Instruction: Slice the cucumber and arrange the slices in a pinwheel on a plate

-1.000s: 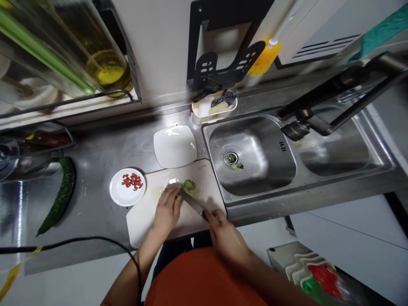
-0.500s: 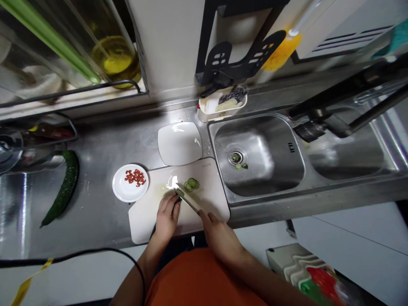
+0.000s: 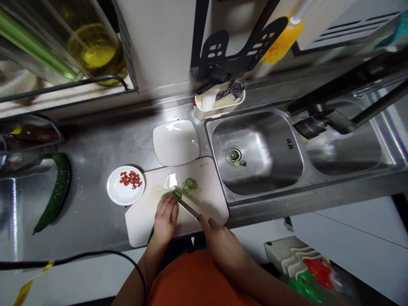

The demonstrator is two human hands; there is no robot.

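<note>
On the white cutting board [image 3: 204, 174], my left hand [image 3: 165, 217] is closed over a cucumber [image 3: 151, 233]; its dark green end shows below my palm and most of it is hidden. My right hand [image 3: 219, 238] grips a kitchen knife [image 3: 187, 207] by the handle. The blade lies slanted at my left fingertips, touching the cut end of the cucumber, where a pale green slice [image 3: 177, 194] shows. Several cucumber slices [image 3: 189, 185] sit in a small pile beyond the blade.
A white plate of chopped red pieces [image 3: 126, 199] overlaps the board's left corner. Behind the board lies a square white plate [image 3: 175, 144]. A whole cucumber [image 3: 57, 195] rests far left. The steel sink [image 3: 264, 178] holds green scraps; a black faucet [image 3: 318, 119] overhangs it.
The view has shifted slightly, so the counter things sit a little further left. The knife blade now lies lower and flatter at the cucumber's end. Both hands keep their grips.
</note>
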